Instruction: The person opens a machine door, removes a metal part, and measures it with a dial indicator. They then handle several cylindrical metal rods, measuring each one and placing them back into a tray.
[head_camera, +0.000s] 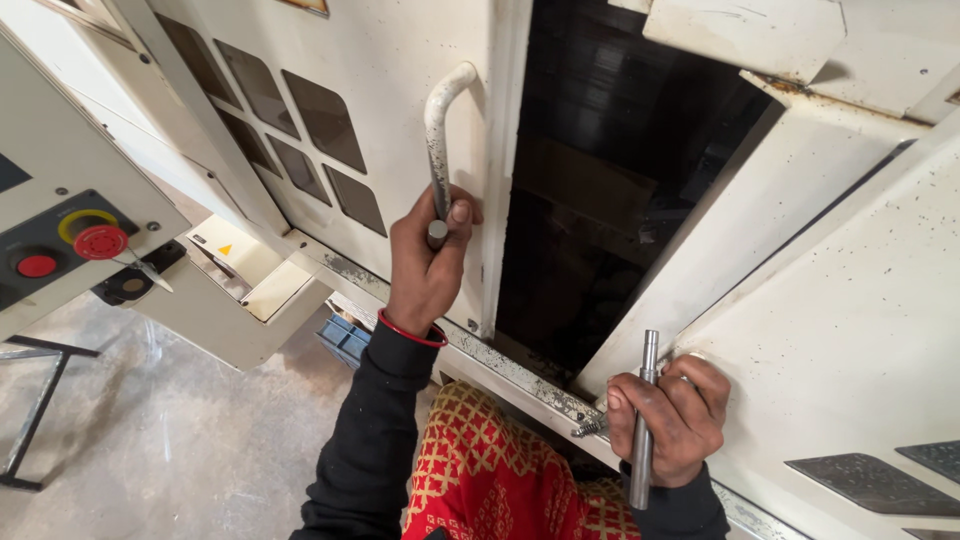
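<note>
Left hand (428, 262): centre of frame, fingers wrapped tight round the lower end of a curved, paint-worn door handle (440, 150) on a cream machine door (330, 120) with dark window panes. Right hand (668, 415): lower right, fist closed on a slim steel rod (646, 420) held upright beside the door sill (500, 368). Dark machine opening (610, 170): upper centre, between door and cream side panel (830, 320). Control panel (60, 245) with red mushroom button (100, 241): left edge. Concrete floor (160, 430): lower left.

Cream machine door (340, 100), red buttons (100, 242), grey metal rod (645, 420)
</note>
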